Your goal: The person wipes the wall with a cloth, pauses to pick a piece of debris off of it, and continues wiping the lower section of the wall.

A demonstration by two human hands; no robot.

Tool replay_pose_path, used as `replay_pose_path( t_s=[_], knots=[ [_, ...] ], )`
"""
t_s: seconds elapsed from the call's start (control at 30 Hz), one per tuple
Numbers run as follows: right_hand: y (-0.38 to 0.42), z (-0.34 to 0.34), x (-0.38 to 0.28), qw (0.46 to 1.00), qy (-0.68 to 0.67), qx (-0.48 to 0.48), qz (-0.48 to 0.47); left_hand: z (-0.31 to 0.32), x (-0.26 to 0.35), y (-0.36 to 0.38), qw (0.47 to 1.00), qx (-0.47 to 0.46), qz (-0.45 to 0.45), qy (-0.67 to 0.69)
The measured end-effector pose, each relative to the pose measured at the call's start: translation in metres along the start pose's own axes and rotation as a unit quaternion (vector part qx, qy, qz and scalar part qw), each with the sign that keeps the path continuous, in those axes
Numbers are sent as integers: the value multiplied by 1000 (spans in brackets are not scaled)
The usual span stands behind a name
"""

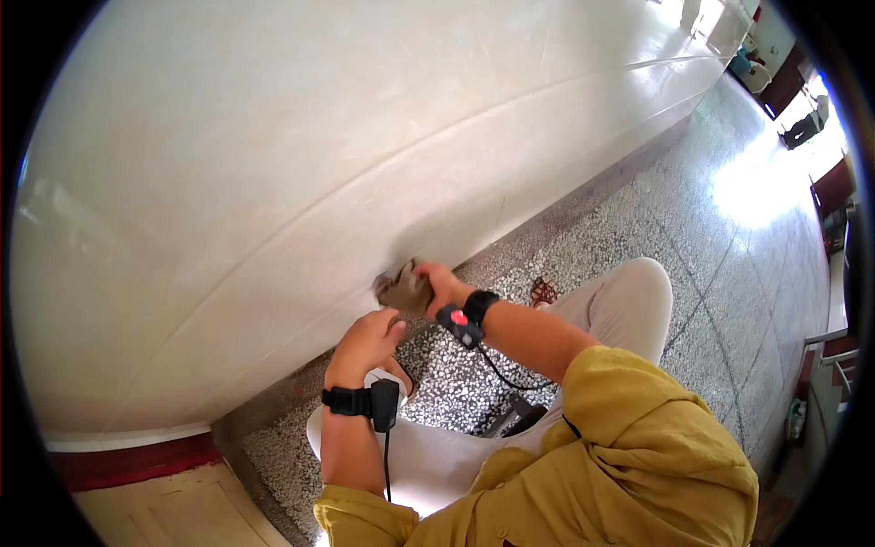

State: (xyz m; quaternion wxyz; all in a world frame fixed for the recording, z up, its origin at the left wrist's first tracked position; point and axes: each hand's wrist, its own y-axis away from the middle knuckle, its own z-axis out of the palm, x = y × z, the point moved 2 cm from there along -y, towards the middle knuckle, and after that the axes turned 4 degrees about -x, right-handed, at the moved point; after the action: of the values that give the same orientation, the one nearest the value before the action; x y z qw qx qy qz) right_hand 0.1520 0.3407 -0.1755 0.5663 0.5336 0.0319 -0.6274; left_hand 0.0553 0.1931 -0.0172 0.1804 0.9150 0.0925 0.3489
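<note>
My right hand [440, 284] grips a crumpled grey-brown cloth [406, 288]. The cloth lies against the lower part of a glossy off-white wall [346, 210], just above its base. Left of the cloth and slightly nearer to me is my left hand [366, 339], with nothing visible in it. Its fingers are loosely bent and a little apart, close to the wall. Black straps with small devices and cables sit on both wrists; the right device [459, 325] shows a red light.
Speckled terrazzo floor [702, 264] stretches along the wall to the far right, where a person [806, 126] is near a bright doorway. A cream panel door [182, 510] with a red strip is at lower left. Chairs [831, 357] line the right edge. My bent knees flank my arms.
</note>
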Motion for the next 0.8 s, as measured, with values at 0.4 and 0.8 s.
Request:
replay_pose_path(
  t_s=[0.4, 0.8],
  knots=[
    [132, -116, -74, 948, -181, 127, -227, -16, -2, 31, 903, 418, 98, 3],
    [232, -121, -160, 863, -13, 321, -391, -28, -10, 24, 828, 535, 20, 168]
  ],
)
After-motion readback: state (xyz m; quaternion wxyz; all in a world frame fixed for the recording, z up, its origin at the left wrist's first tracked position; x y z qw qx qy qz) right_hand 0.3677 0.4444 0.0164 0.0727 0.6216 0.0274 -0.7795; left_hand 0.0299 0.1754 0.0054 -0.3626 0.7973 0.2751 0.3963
